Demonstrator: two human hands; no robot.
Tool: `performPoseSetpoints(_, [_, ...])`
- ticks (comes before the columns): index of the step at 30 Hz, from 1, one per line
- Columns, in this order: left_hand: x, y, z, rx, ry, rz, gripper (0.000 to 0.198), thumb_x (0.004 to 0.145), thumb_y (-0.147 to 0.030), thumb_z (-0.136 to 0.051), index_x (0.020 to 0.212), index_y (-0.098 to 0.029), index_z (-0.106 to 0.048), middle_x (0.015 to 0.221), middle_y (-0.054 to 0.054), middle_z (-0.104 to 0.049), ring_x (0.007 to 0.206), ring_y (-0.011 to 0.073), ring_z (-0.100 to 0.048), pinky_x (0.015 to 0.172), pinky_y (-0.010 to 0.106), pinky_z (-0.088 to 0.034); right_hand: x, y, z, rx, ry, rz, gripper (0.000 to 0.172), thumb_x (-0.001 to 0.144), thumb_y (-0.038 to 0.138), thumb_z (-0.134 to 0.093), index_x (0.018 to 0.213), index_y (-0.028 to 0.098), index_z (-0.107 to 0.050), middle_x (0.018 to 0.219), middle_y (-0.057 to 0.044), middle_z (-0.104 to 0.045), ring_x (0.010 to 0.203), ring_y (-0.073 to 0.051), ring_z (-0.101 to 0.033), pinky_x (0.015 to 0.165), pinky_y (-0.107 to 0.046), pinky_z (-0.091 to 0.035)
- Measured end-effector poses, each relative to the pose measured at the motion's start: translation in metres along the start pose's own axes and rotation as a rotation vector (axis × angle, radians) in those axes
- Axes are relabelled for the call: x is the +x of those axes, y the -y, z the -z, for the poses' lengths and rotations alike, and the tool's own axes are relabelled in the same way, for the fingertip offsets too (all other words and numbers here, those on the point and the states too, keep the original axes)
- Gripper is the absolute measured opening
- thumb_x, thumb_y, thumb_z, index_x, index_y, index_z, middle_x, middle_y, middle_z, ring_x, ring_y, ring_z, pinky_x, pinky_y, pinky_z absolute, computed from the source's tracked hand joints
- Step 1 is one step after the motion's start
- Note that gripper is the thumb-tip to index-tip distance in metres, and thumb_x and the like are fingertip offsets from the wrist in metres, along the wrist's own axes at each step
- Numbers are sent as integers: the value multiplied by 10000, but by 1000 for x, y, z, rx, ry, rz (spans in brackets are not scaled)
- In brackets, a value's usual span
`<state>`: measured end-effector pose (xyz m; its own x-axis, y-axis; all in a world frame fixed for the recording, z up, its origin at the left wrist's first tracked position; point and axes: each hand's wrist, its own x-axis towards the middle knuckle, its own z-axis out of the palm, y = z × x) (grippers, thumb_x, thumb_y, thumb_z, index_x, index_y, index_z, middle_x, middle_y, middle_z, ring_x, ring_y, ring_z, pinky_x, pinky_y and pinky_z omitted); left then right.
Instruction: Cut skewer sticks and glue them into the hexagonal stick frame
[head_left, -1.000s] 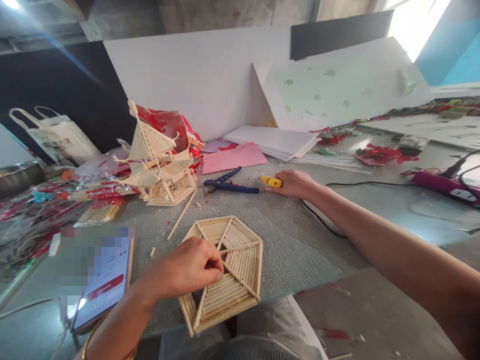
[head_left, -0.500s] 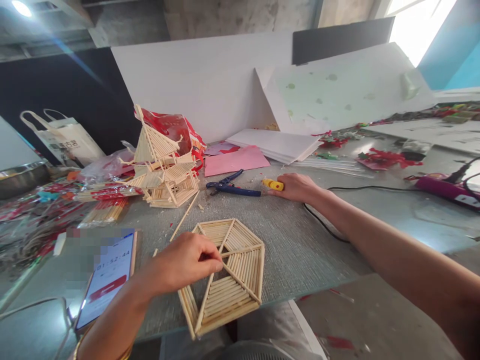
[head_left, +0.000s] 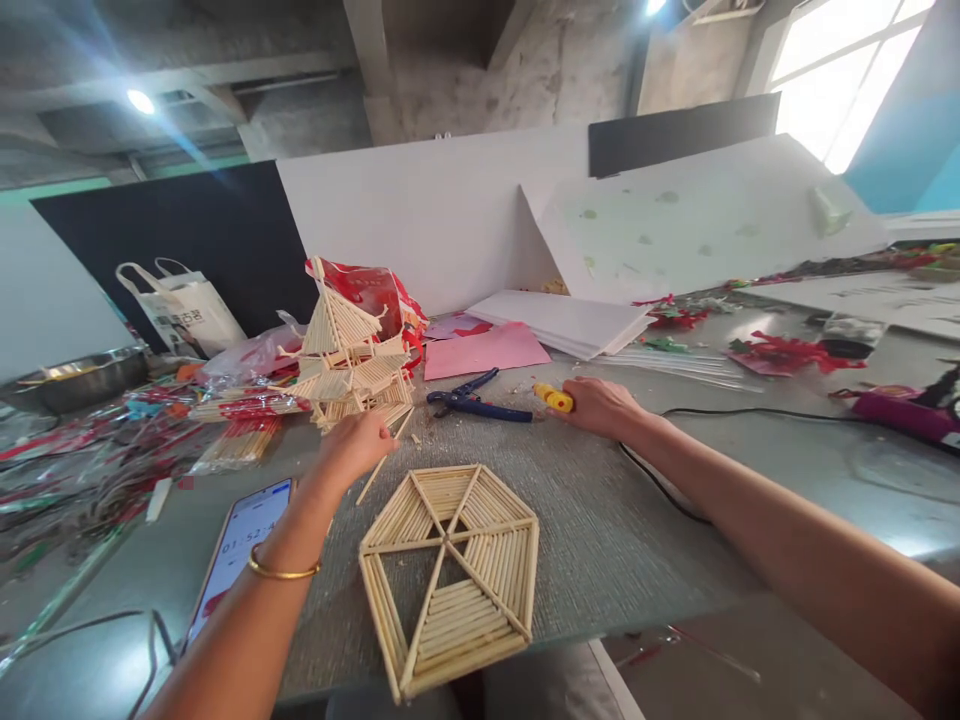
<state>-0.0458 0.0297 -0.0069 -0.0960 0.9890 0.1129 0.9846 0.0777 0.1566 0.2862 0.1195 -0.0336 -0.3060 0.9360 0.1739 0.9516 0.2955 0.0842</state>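
Note:
An octagon-like panel of thin wooden sticks (head_left: 480, 610) lies flat near the table's front edge; spokes meet at its middle, and some wedges are filled with sticks while others are bare. Beyond its left side, my left hand (head_left: 358, 447) is closed, its fingertips at a loose wooden stick (head_left: 371, 480) and covering part of it. My right hand (head_left: 604, 405) grips a yellow corded glue gun (head_left: 553, 398) low over the table. Close by lie blue-handled cutting pliers (head_left: 476, 402). A tiered stick pagoda (head_left: 352, 365) stands behind my left hand.
Left of the panel lies a phone with a running timer (head_left: 244, 540). Bagged sticks (head_left: 236, 445) and a metal bowl (head_left: 82, 378) sit farther left. Pink paper (head_left: 487, 352) and white boards (head_left: 562, 320) lie behind. A black cable (head_left: 750, 411) runs toward a purple power strip (head_left: 904, 415).
My left hand has left the panel and moved up and left to the loose stick beside the pagoda. My right hand still holds the glue gun in place. The view has tilted up.

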Motion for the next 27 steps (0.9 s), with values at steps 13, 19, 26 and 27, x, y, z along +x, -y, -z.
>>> performPoseSetpoints(13, [-3, 17, -21, 55, 98, 67, 118, 629, -233, -525, 574, -187, -619, 572, 31, -626, 608, 175, -593, 496, 222, -325, 3, -1, -2, -16, 70, 180, 238, 747, 349, -473, 884, 175, -560, 916, -88, -608, 837, -221, -560, 556, -260, -296])
performPoseSetpoints(19, [-14, 7, -15, -10, 59, 5, 121, 619, -201, -505, 529, -188, -583, 576, 54, -623, 608, 192, -581, 520, 257, -323, 0, -3, -1, 8, 94, 302, 228, 748, 338, -478, 884, 171, -554, 909, -86, -574, 782, -209, -550, 566, -268, -309])
performPoseSetpoints(26, [-21, -9, -3, -324, 68, -74, 194, 722, -305, -455, 685, -170, -590, 692, 45, -665, 594, 132, -562, 521, 235, -367, 0, -1, 0, 15, 104, 329, 245, 718, 359, -509, 871, 172, -552, 890, -80, -559, 776, -213, -543, 590, -278, -334])
performPoseSetpoints(27, [-23, -12, -2, -465, 112, -98, 199, 730, -321, -463, 715, -162, -581, 733, 47, -674, 575, 111, -549, 510, 224, -372, -1, -1, 2, 26, 113, 333, 246, 717, 366, -508, 863, 173, -552, 882, -77, -559, 762, -210, -543, 595, -281, -339])
